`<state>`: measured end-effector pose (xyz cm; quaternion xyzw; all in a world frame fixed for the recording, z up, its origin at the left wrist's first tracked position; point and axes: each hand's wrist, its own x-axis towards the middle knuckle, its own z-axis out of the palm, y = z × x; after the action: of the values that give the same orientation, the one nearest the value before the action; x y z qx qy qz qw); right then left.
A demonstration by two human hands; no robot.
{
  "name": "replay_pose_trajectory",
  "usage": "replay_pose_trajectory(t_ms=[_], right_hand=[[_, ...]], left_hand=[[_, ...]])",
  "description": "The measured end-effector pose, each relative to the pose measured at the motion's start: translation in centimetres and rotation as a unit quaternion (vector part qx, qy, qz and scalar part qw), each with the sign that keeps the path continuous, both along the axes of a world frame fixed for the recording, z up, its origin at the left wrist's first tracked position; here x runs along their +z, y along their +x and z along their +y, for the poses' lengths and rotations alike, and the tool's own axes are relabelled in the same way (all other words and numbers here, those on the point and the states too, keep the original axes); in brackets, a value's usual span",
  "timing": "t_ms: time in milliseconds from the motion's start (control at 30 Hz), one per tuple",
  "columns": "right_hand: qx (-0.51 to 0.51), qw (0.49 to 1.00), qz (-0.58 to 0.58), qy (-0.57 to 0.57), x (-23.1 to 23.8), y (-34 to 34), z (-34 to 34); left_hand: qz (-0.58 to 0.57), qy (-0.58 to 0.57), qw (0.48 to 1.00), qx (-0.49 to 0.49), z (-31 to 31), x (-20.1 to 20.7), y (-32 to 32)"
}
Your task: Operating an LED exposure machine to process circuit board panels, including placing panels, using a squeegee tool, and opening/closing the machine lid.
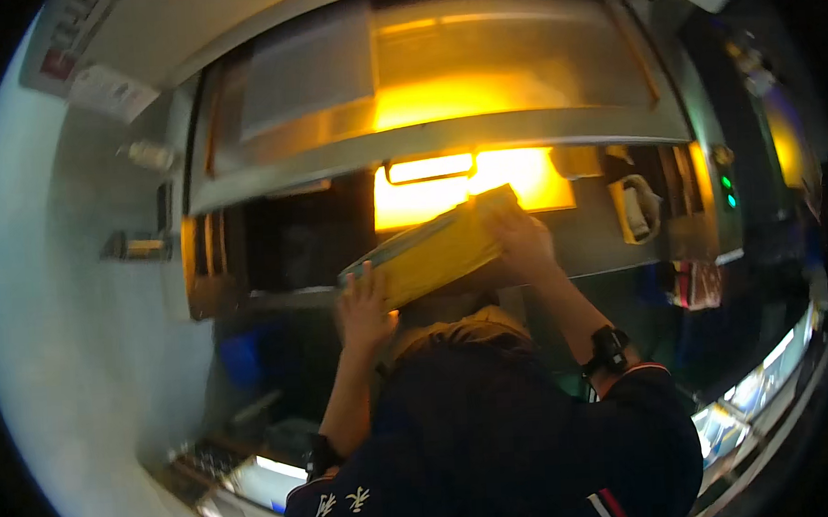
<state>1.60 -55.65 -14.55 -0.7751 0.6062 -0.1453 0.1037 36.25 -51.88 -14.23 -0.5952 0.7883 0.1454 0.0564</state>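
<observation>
A long yellow slab (442, 257) with a grey-green edge is held up between my two hands, tilted so that its right end is higher and farther away. Whether it is a stack of sheets or a single block, I cannot make out. My left hand (365, 310) grips its lower left end, with the fingers over the edge. At the upper right end, my right hand (523, 242) is closed round the side, and some of its fingers are hidden. Just beyond the slab glows a bright yellow light panel (407, 210), set in the machine's front opening.
Above the opening is the machine's broad hinged cover (510, 127) with a bar handle (430, 171). A pale, open-topped holder (636, 211) sits right of the light panel. Green indicator lights (730, 191) show on the right side. A blue object (241, 359) lies low at the left.
</observation>
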Motion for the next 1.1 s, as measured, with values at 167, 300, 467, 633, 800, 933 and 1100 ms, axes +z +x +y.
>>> replay_pose_trajectory(t_ms=[167, 300, 467, 633, 800, 933, 1100], right_hand=[[-0.034, 0.998, 0.047, 0.025, -11.1, -6.4, 3.4], [-0.134, 0.984, 0.049, 0.102, -18.6, -9.6, 6.7], [-0.216, 0.966, 0.048, 0.135, -21.7, -9.5, 6.1], [-0.189, 0.946, 0.102, 0.244, -20.6, -5.7, 2.8], [-0.099, 0.983, -0.148, -0.035, -9.9, 6.0, -1.9], [-0.078, 0.995, -0.055, 0.013, -8.0, 12.0, -3.6], [-0.142, 0.931, 0.119, 0.313, -7.5, 19.1, -2.5]], left_hand=[[0.040, 0.129, 0.985, 0.104, 5.7, -3.5, 0.2], [0.089, 0.271, 0.942, 0.176, 12.2, -5.5, 5.1], [0.062, 0.322, 0.912, 0.247, 15.5, -4.3, 6.9], [0.164, 0.347, 0.890, 0.248, 14.3, -4.3, 8.8], [0.195, 0.324, 0.895, 0.235, 11.9, -5.2, 13.4], [0.252, 0.306, 0.903, 0.166, 9.6, -8.2, 19.2], [0.288, 0.271, 0.917, 0.061, 6.9, -9.9, 27.2]])
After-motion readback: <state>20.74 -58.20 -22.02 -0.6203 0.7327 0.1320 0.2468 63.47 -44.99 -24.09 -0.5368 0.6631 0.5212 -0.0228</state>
